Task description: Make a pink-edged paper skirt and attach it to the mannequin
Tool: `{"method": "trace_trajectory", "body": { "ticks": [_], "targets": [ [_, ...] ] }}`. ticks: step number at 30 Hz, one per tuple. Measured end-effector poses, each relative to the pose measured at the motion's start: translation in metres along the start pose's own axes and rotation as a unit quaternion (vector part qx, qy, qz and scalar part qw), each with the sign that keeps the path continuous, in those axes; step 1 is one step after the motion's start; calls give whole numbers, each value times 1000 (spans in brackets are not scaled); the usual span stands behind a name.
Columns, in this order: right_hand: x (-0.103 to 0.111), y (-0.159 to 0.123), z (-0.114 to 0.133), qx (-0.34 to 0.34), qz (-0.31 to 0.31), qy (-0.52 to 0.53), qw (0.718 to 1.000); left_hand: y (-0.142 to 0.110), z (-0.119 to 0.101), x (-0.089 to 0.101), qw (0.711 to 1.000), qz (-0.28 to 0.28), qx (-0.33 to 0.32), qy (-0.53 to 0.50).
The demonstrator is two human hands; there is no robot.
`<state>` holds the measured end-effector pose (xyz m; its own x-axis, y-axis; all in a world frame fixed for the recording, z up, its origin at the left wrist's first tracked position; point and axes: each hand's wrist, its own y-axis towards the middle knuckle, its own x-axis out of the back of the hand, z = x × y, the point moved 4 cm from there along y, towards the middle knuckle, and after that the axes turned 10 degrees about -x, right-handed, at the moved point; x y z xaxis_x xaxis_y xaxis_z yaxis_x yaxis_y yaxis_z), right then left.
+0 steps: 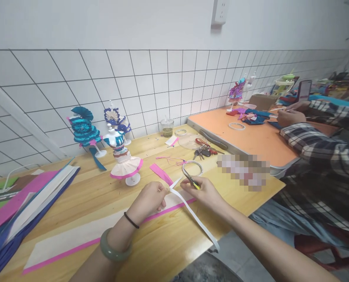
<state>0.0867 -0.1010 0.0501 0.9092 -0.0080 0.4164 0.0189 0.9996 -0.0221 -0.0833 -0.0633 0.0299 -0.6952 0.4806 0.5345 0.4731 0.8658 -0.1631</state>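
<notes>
My left hand pinches the upper end of a narrow white strip, which curves down past the table's front edge. A loose pink strip reaches up to the same fingertips. In my right hand, small dark snips with a yellow part are held close to the white strip's end; the fingers partly cover them. Beneath both hands lies a long cream paper band with a pink edge. A white tape roll rests just beyond my right hand.
Dress-form figurines in a pink-edged skirt, teal ruffles and navy stand at the back left. Folded coloured sheets lie left. Keys and a lidded cup sit behind. At right, a co-worker's plaid sleeves reach over an orange table.
</notes>
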Motion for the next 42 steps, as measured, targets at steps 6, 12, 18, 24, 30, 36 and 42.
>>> {"method": "trace_trajectory", "body": {
  "ticks": [6,12,18,24,30,36,42],
  "targets": [
    [-5,17,5,74,0,-100,992,-8,-14,0,997,39,-15,58],
    [4,23,-17,57,-13,-192,980,-5,-6,1,997,30,-29,63],
    [14,22,-31,31,-24,-275,961,-3,-3,3,998,17,-23,49],
    [21,47,-40,-4,-72,-292,954,1,-2,7,999,3,-20,35],
    [16,62,-34,-9,-63,-210,976,6,4,9,1000,8,-10,28],
    [-23,63,8,67,93,-109,987,1,0,10,1000,15,-14,22],
    [-41,63,19,107,192,-96,971,1,-1,10,999,7,-20,29]
  ]
}}
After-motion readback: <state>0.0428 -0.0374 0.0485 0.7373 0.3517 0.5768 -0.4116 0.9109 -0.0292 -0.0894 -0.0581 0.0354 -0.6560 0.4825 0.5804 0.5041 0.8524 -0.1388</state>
